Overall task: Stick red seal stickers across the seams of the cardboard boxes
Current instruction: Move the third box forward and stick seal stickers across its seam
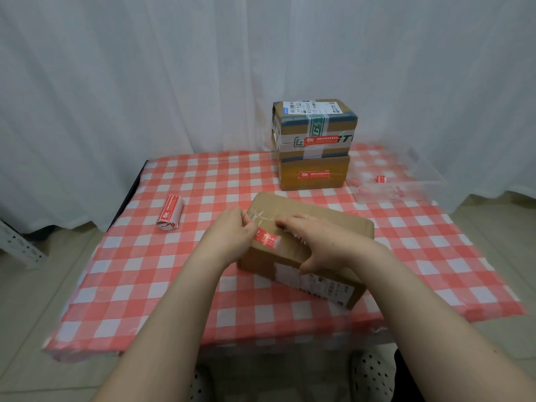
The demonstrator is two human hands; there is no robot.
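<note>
at two o'clock a clear plastic tray (406,190) holds a few red sticker scraps; their print is too small to read. at twelve o'clock two sealed cardboard boxes are stacked, the top box (314,126) with green-lettered tape and a white shipping label, the lower box (314,173) under it, each with a red seal. a sticker roll (171,212) lies at ten o'clock. my left hand (232,236) pinches the end of the red seal sticker (266,236) on the near box (307,248); my right hand (322,245) is spread flat, pressing on the box top.
</note>
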